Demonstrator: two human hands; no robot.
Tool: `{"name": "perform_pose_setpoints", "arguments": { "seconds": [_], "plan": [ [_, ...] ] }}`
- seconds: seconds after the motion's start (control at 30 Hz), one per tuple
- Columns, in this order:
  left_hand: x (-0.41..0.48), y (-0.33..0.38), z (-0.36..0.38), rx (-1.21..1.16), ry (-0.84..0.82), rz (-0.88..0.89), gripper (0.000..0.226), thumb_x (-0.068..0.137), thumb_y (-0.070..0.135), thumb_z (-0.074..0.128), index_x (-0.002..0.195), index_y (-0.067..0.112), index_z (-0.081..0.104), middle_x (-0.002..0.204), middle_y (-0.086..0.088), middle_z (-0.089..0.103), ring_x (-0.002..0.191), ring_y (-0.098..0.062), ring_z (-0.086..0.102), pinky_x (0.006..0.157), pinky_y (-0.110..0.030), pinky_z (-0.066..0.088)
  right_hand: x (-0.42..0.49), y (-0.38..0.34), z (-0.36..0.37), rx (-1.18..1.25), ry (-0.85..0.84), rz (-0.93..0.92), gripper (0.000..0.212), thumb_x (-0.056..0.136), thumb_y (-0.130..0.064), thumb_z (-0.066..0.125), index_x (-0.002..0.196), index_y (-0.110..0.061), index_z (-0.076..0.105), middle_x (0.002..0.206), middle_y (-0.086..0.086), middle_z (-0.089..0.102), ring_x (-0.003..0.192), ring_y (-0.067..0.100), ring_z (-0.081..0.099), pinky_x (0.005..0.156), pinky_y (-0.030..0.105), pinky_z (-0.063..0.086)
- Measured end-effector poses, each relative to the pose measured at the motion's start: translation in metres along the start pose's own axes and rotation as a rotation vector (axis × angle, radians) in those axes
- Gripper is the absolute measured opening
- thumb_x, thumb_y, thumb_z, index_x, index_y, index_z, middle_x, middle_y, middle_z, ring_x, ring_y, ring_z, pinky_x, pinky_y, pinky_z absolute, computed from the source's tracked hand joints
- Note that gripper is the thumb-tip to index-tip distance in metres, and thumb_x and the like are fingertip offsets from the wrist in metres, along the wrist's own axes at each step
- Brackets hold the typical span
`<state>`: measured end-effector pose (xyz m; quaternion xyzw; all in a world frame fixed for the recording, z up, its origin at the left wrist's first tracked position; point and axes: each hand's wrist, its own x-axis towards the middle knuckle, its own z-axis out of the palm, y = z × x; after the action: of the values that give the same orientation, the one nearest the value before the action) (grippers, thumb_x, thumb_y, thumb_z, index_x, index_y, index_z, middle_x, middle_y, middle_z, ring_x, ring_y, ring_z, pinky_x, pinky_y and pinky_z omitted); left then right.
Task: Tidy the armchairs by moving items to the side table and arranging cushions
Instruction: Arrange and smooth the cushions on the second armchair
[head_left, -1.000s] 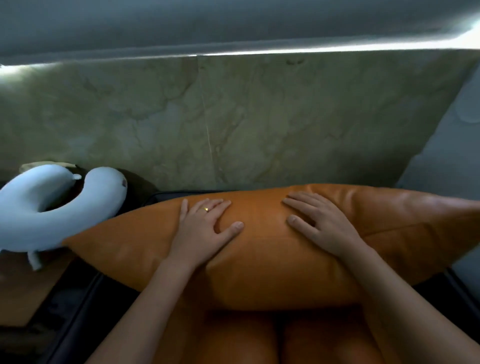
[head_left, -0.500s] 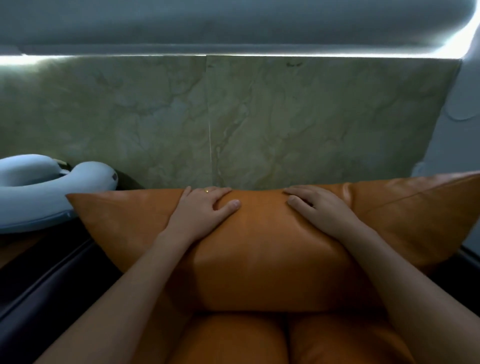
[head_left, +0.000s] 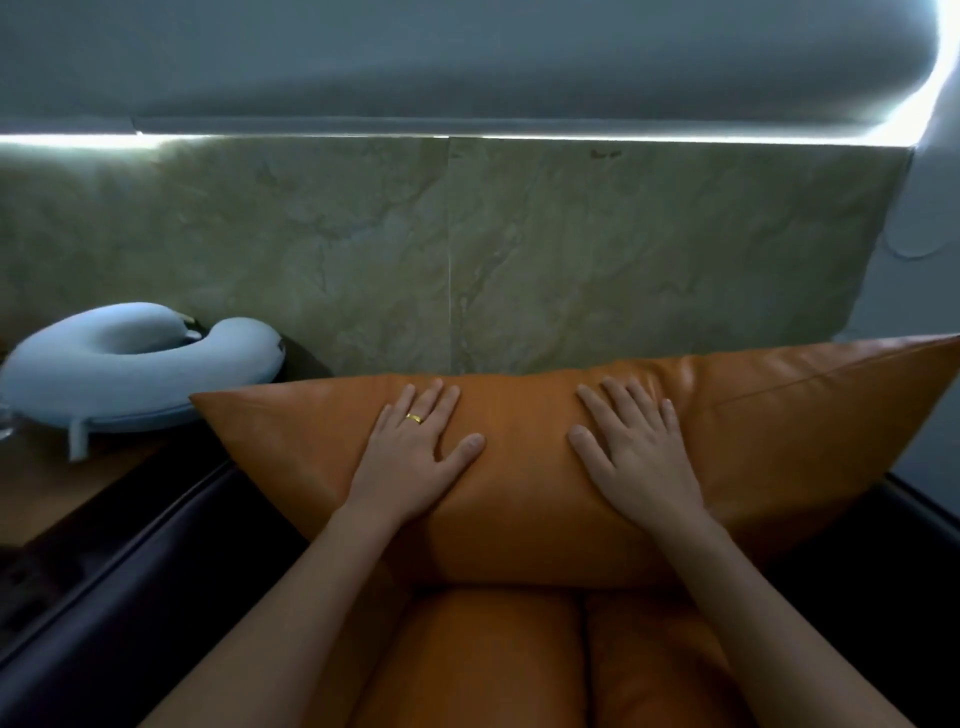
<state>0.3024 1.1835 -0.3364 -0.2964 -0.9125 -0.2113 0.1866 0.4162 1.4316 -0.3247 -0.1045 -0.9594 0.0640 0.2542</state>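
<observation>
Pressing on the plump orange leather cushion (head_left: 789, 447) with both palms flat, fingers straight and slightly spread: left hand (head_left: 410, 457) left of its middle, right hand (head_left: 641, 460) right of its middle. Cushion standing on its long edge above the orange leather armchair seat (head_left: 493, 665), veined marble wall panel (head_left: 467, 249) behind. Left of the cushion, not touching: pale blue U-shaped neck pillow (head_left: 130, 374) lying on the brown wooden side table (head_left: 57, 493).

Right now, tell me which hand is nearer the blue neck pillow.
Left. The left hand lies flat on the orange cushion, right of the neck pillow; the right hand lies farther right on it.
</observation>
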Motion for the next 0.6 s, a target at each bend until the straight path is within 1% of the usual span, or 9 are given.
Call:
{"name": "perform_pose_setpoints", "arguments": {
  "seconds": [0.13,0.27,0.37,0.43,0.6],
  "plan": [
    [-0.034,0.007,0.001,0.110,-0.024,-0.063,0.094,0.080,0.088,0.010,0.160,0.039,0.003,0.169,0.007,-0.005,0.156,-0.022,-0.006,0.122,-0.049,-0.008,-0.014,-0.003,0.001,-0.021,0.001,0.043,0.078,0.087,-0.078,0.013,0.157,-0.043,0.017,0.169,-0.004,0.008,0.156,0.021,-0.004,0.124,0.051,-0.004],
    [-0.056,0.017,0.013,0.160,0.005,-0.152,0.096,0.080,0.091,0.014,0.158,0.041,-0.007,0.167,0.008,-0.017,0.154,-0.021,-0.018,0.117,-0.062,-0.014,-0.027,-0.006,-0.002,-0.073,-0.003,0.038,0.088,0.082,-0.085,0.012,0.159,-0.042,0.008,0.169,-0.001,0.000,0.155,0.024,-0.009,0.124,0.052,-0.007],
    [-0.040,0.015,0.019,0.132,0.027,-0.148,0.098,0.077,0.093,0.014,0.159,0.041,0.000,0.168,0.010,-0.011,0.154,-0.019,-0.019,0.116,-0.065,-0.013,-0.019,-0.002,0.000,-0.084,-0.017,0.043,0.093,0.080,-0.088,0.016,0.159,-0.041,0.007,0.169,0.002,0.001,0.155,0.027,-0.007,0.123,0.053,-0.009],
    [-0.016,0.011,0.020,0.124,0.031,-0.125,0.098,0.077,0.093,0.015,0.159,0.040,0.007,0.169,0.010,-0.004,0.154,-0.018,-0.015,0.117,-0.065,-0.012,0.001,0.004,0.001,-0.089,-0.044,0.062,0.093,0.081,-0.089,0.018,0.159,-0.040,0.007,0.169,0.002,0.003,0.155,0.029,-0.004,0.123,0.055,-0.007],
    [0.051,0.009,0.030,0.150,0.017,-0.059,0.094,0.080,0.091,0.018,0.159,0.040,0.015,0.169,0.008,0.007,0.156,-0.020,-0.007,0.117,-0.063,-0.014,0.057,0.028,0.008,-0.086,-0.136,0.112,0.090,0.082,-0.089,0.017,0.158,-0.041,0.012,0.168,0.005,0.012,0.155,0.030,0.007,0.123,0.058,-0.001]
  ]
}}
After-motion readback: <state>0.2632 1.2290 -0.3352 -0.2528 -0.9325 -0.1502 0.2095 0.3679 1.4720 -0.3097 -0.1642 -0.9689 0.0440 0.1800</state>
